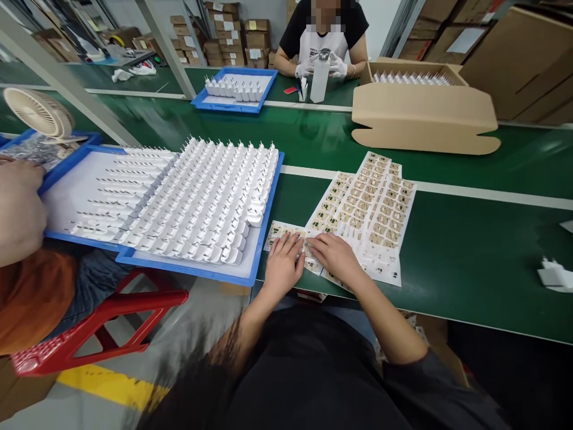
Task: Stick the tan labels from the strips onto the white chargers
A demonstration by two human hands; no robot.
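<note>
White label sheet [278, 229] lies on the green surface [465, 257], just right of the blue tray [188, 270] and at the left of a fan of similar sheets [371, 203]. Left hand [283, 263] and right hand [335, 255] rest on it, fingers lowered; whether either pinches anything cannot be told. Being apparently paper, it should prove light, thin and limp, apt to slide or crease, and best held at the edge.

Sticker sheets [389, 209] on table [470, 257], right of tray [188, 271] — plug adapters [210, 197] in tray — carton [425, 113] behind sheets.
</note>
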